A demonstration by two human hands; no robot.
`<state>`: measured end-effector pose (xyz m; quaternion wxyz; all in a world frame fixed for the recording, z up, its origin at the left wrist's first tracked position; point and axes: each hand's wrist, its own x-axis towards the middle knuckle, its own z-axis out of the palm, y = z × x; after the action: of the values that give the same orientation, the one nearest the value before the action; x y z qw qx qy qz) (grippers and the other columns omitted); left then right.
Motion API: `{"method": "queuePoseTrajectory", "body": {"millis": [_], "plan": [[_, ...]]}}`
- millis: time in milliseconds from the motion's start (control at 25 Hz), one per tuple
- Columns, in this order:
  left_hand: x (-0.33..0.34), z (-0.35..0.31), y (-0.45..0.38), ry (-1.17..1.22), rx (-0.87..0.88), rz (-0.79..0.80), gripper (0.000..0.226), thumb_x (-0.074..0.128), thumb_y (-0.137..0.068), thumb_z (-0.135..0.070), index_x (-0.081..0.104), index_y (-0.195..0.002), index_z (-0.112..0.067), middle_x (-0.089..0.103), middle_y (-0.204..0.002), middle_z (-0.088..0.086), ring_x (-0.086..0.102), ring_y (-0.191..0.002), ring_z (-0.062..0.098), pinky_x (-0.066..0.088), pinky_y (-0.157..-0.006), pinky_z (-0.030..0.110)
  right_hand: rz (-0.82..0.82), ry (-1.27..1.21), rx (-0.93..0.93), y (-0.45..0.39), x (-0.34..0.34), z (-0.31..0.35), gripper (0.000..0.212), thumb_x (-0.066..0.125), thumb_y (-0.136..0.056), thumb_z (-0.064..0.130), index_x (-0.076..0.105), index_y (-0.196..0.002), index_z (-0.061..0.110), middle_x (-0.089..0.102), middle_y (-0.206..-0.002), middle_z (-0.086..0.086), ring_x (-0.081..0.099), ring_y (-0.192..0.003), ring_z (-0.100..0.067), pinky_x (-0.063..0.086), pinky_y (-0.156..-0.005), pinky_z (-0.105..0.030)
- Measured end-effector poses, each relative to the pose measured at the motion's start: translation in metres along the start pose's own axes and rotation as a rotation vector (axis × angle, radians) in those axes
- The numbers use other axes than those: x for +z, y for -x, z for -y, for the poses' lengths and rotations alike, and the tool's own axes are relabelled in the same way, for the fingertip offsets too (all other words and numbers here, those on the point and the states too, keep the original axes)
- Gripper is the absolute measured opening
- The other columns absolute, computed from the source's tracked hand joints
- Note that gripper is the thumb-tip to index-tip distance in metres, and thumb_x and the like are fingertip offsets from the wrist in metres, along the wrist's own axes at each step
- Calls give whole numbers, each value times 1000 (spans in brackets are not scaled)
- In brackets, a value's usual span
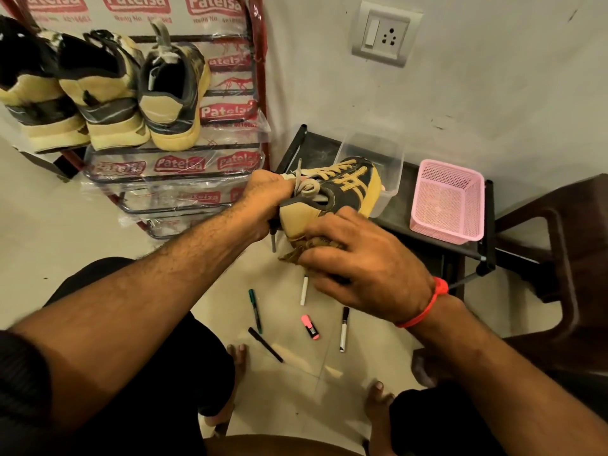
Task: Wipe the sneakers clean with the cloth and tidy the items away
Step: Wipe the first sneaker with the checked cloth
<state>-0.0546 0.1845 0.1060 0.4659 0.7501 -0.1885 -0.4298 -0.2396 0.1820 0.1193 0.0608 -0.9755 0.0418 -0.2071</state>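
the left hand (268,195) grips the sneaker (332,195) by its laces and tongue, up in the air over the near edge of the low black shelf (427,225). the right hand (365,268) presses the cloth (296,253) on its heel. a hard rub could slip the sneaker loose. it could drop on the 5 pens (311,327) lying on the floor.

wall socket (385,34) above, brown chair (559,245) at right, red wristband (427,304), bare toes (240,357) on tiled floor (296,406)
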Motion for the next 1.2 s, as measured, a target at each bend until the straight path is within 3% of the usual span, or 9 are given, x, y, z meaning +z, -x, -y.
{"method": "queuePoseTrajectory", "body": {"millis": [280,400,480,560,680,880,960,1040,1200], "plan": [[-6,0,-4,9,6,-31,35,60,-98,-13,54,-63,-13,56,-60,5,52,-40,12,39,-34,18,-59,22,193,10,-3,-30,20,58,-87,24,72,-86,11,64,-102,-12,59,-90,-30,53,-74,-43],[-13,4,-9,50,2,-19,31,63,-96,-13,60,-66,-12,60,-65,6,57,-56,18,46,-47,25,-99,52,403,20,-6,-51,26,52,-85,27,73,-85,12,62,-99,-11,58,-91,-29,54,-73,-49],[-16,3,-9,73,31,-1,32,61,-96,-10,60,-64,-11,58,-58,3,54,-56,17,43,-49,23,-202,-55,470,22,-10,-51,22,56,-85,24,74,-87,12,62,-100,-8,58,-92,-25,54,-77,-43],[-14,3,-8,37,57,4,36,61,-96,-10,56,-60,-12,54,-49,-2,50,-49,13,39,-42,18,-257,-147,414,17,-10,-37,17,61,-84,20,75,-89,11,62,-102,-8,59,-95,-22,53,-81,-35],[-7,4,-8,-22,71,-1,38,65,-95,-17,57,-58,-14,55,-46,-4,49,-46,12,36,-39,18,-246,-130,294,9,-3,-14,15,64,-84,15,74,-94,9,62,-107,-11,58,-102,-23,53,-84,-38],[-8,9,-13,-20,110,52,33,71,-93,-34,75,-78,-5,73,-76,13,60,-63,22,45,-58,33,-209,-106,62,8,4,-8,19,64,-88,14,74,-101,5,63,-112,-19,59,-100,-32,52,-82,-42],[-5,8,-12,-19,140,117,31,73,-92,-35,78,-84,-5,76,-91,20,63,-73,24,48,-66,39,-268,-127,169,13,4,-21,20,64,-87,12,73,-103,5,61,-115,-18,58,-106,-30,52,-88,-41],[-5,6,-11,14,165,167,25,72,-92,-32,79,-79,-10,77,-83,12,67,-72,17,53,-69,34,-351,-138,339,20,0,-43,21,63,-86,10,73,-103,7,59,-116,-16,58,-109,-27,52,-92,-37],[-4,8,-6,10,230,250,23,67,-95,-30,78,-81,-15,77,-74,-1,69,-62,5,51,-54,18,-333,-88,624,33,-3,-81,24,63,-87,8,73,-108,14,57,-116,-10,55,-109,-25,51,-96,-39]]}}
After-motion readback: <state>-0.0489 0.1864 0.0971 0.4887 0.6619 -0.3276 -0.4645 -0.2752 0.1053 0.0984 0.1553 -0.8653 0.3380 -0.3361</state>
